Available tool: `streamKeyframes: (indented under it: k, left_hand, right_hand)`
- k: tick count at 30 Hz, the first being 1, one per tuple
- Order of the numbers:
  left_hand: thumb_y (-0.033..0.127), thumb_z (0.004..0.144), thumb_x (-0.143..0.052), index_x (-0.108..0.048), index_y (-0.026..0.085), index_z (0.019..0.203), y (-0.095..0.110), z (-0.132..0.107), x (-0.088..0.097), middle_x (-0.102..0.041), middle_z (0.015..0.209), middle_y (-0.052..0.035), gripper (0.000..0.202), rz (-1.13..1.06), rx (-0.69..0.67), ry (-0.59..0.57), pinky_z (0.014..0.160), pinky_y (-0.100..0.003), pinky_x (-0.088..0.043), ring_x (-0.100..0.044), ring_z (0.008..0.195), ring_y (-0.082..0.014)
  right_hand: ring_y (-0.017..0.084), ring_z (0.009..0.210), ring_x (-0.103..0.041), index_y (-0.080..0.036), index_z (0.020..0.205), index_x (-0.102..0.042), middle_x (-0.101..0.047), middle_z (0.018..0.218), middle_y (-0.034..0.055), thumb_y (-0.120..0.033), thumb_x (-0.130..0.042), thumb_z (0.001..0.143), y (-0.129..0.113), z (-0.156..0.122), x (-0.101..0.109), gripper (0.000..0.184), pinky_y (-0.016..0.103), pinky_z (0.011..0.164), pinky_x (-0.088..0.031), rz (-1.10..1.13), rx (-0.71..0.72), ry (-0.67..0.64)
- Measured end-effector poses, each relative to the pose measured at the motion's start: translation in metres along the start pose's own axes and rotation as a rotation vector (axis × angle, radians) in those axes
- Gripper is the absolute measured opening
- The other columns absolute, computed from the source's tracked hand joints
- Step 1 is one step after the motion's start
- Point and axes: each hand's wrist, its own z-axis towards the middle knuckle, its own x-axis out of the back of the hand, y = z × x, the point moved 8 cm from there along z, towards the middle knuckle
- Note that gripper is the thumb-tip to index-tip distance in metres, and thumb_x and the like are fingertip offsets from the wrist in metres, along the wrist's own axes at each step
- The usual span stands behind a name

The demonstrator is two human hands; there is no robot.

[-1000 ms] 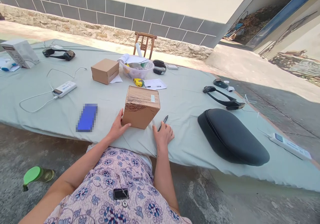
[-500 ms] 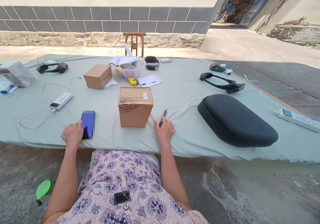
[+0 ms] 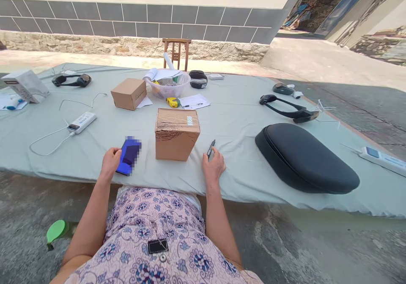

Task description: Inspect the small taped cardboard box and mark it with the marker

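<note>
My left hand (image 3: 111, 163) grips the left edge of a smartphone (image 3: 127, 156) between thumb and fingers. The phone is tilted, and part of its screen is blurred out. My right hand (image 3: 215, 166) is closed around a black marker pen (image 3: 211, 147), whose upper end points away from me. Between the two hands a cardboard box (image 3: 173, 145) stands upright on the cloth, with scribbled dark lines on its top and front and a small printed label on top. Neither hand touches the box.
A black case (image 3: 306, 159) lies right of my right hand. Farther back are a second cardboard box (image 3: 128, 94), a plastic basket (image 3: 168, 91) with odds and ends, a yellow tape measure (image 3: 173, 102) and paper. A white power bank (image 3: 82, 122) with a cable lies left.
My left hand has moved right and taken hold of the phone, which has shifted and tilted with it. The right hand keeps the pen in nearly the same place. The camera view has shifted slightly.
</note>
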Motion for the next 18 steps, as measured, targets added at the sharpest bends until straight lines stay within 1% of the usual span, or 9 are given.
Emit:
streamKeyframes:
  k: [2,5,7,9,11,14,16,18]
  left_hand:
    - [0.035,0.079,-0.048,-0.063,0.015,0.098,0.002,-0.003,-0.009,-0.063,0.071,-0.0011,0.032,-0.115,0.026,-0.052,0.057,-0.026,-0.044,-0.055,0.061,-0.0154]
    - [0.035,0.073,-0.054,-0.06,0.017,0.093,0.004,-0.009,-0.016,-0.055,0.058,0.0035,0.028,-0.254,0.073,-0.13,0.047,-0.023,-0.035,-0.047,0.048,-0.0133]
    - [0.036,0.069,-0.058,-0.059,0.019,0.089,0.004,-0.014,-0.018,-0.05,0.051,0.0057,0.026,-0.331,0.1,-0.158,0.043,-0.022,-0.03,-0.042,0.042,-0.0121]
    - [0.036,0.066,-0.061,-0.057,0.019,0.086,0.004,-0.019,-0.017,-0.049,0.049,0.0067,0.027,-0.404,0.117,-0.16,0.041,-0.021,-0.029,-0.04,0.04,-0.011]
    - [0.037,0.064,-0.062,-0.055,0.019,0.086,0.005,-0.024,-0.013,-0.051,0.05,0.0065,0.03,-0.474,0.125,-0.146,0.041,-0.021,-0.031,-0.042,0.039,-0.0109]
    - [0.039,0.063,-0.064,-0.055,0.019,0.09,0.014,-0.031,-0.001,-0.058,0.056,0.0051,0.035,-0.583,0.116,-0.112,0.044,-0.022,-0.039,-0.051,0.043,-0.0121]
    - [0.039,0.063,-0.068,-0.055,0.019,0.092,0.027,-0.037,0.011,-0.062,0.059,0.0046,0.037,-0.717,0.075,-0.07,0.047,-0.023,-0.044,-0.056,0.047,-0.0128]
    - [0.037,0.063,-0.073,-0.057,0.019,0.092,0.044,-0.047,0.021,-0.063,0.059,0.0049,0.038,-0.882,0.003,-0.027,0.05,-0.023,-0.048,-0.061,0.049,-0.0137]
  right_hand:
    - [0.031,0.125,-0.054,-0.016,0.132,-0.055,-0.063,0.13,0.017,-0.036,-0.048,0.084,0.002,0.0,0.0,0.052,0.047,0.106,-0.038,0.024,-0.001,0.01]
    - [0.031,0.123,-0.055,-0.016,0.13,-0.056,-0.063,0.13,0.0178,-0.036,-0.048,0.083,0.006,0.001,0.002,0.052,0.048,0.105,-0.04,0.076,-0.012,0.047]
    - [0.031,0.123,-0.056,-0.016,0.128,-0.056,-0.063,0.129,0.0183,-0.037,-0.048,0.082,0.009,0.002,0.005,0.051,0.049,0.105,-0.041,0.132,-0.022,0.097]
    - [0.031,0.121,-0.057,-0.015,0.125,-0.057,-0.064,0.126,0.0187,-0.037,-0.048,0.082,0.011,0.002,0.011,0.049,0.049,0.105,-0.043,0.201,-0.011,0.174]
    - [0.03,0.117,-0.06,-0.015,0.121,-0.058,-0.066,0.121,0.0183,-0.037,-0.048,0.082,0.011,0.001,0.02,0.047,0.048,0.104,-0.044,0.269,0.018,0.26]
    - [0.028,0.111,-0.063,-0.015,0.117,-0.058,-0.068,0.115,0.0165,-0.037,-0.049,0.082,0.009,-0.004,0.034,0.042,0.046,0.101,-0.047,0.371,0.033,0.35]
    - [0.025,0.107,-0.065,-0.016,0.115,-0.058,-0.069,0.111,0.0143,-0.039,-0.049,0.084,0.005,-0.009,0.042,0.04,0.043,0.095,-0.051,0.447,0.021,0.373]
    - [0.022,0.095,-0.068,-0.017,0.11,-0.06,-0.07,0.101,0.0106,-0.041,-0.05,0.086,-0.004,-0.014,0.048,0.035,0.038,0.086,-0.054,0.535,0.016,0.35]
